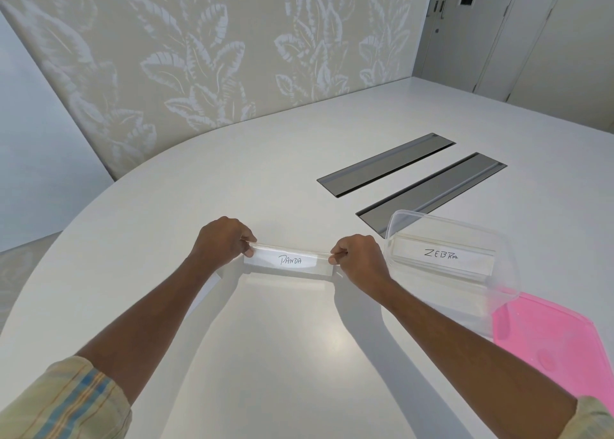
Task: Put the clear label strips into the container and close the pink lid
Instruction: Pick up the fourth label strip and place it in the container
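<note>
Head view, PANDA strip (289,261) between hands (222,239)

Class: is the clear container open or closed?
Open: the pink lid lies flat on the table beside the container.

pink lid (551,335) runs past the right edge

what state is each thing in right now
container, open, lid off
ZEBRA strip, lying inside the container
PANDA strip, outside the container, held at both ends
pink lid, flat on the table beside the container
left hand, grips the PANDA strip's left end
right hand, grips its right end
</note>
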A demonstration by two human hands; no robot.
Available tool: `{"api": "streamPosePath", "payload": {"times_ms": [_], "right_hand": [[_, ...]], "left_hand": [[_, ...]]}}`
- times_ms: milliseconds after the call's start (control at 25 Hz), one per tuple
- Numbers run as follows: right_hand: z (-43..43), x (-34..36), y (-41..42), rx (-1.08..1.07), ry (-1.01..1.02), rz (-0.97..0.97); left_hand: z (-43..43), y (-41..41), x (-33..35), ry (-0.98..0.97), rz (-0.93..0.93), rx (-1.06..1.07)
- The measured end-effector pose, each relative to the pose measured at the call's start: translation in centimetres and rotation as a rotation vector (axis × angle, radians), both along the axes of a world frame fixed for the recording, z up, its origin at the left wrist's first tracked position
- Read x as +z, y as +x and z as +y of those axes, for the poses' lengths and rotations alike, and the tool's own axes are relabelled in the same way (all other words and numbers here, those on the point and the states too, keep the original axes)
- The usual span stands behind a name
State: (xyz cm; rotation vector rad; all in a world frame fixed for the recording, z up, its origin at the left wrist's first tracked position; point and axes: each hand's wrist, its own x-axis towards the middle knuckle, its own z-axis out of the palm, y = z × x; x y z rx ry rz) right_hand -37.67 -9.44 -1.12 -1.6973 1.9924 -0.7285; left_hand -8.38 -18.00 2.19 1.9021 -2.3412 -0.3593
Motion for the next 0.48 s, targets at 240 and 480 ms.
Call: {"api": "streamPosePath", "payload": {"times_ms": [240,480], "right_hand": [[0.1,2.7,-1.0,0.04,-0.048,0.022],[0.7,7.2,-4.5,0.052,-0.131,0.077]], "left_hand": [[0.4,-0.5,2.1,-0.03,0.007,-0.003],[1.2,-3.2,5.7,-0.091,0.046,-0.047]]}}
